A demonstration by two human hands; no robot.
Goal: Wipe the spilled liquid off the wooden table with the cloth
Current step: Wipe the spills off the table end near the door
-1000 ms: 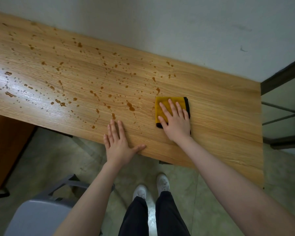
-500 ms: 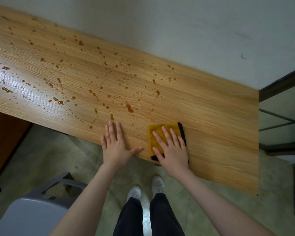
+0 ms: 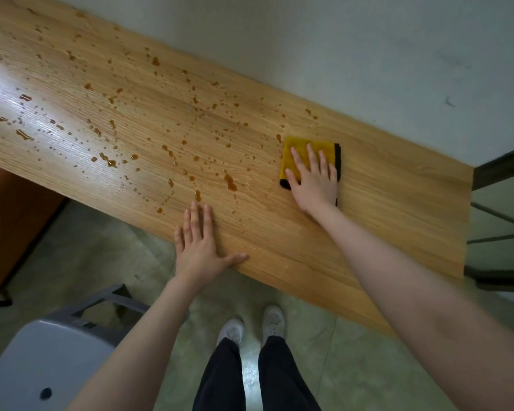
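Note:
A folded yellow cloth (image 3: 299, 148) with a black edge lies flat on the wooden table (image 3: 383, 209), toward its right part. My right hand (image 3: 313, 179) presses down on it with straight, spread fingers. My left hand (image 3: 201, 244) rests flat on the table's near edge, thumb stretched out to the right. Brown drops of spilled liquid (image 3: 230, 182) dot the wood from the far left up to just left of the cloth. The wood right of the cloth and near my right arm shows no drops.
A pale wall (image 3: 339, 40) runs along the table's far side. A grey chair (image 3: 48, 360) stands on the floor at lower left. A dark metal frame (image 3: 502, 226) stands past the table's right end. My feet (image 3: 252, 324) stand under the near edge.
My right hand slid the cloth from the table's near edge away toward the wall. My left hand stayed in place on the near edge.

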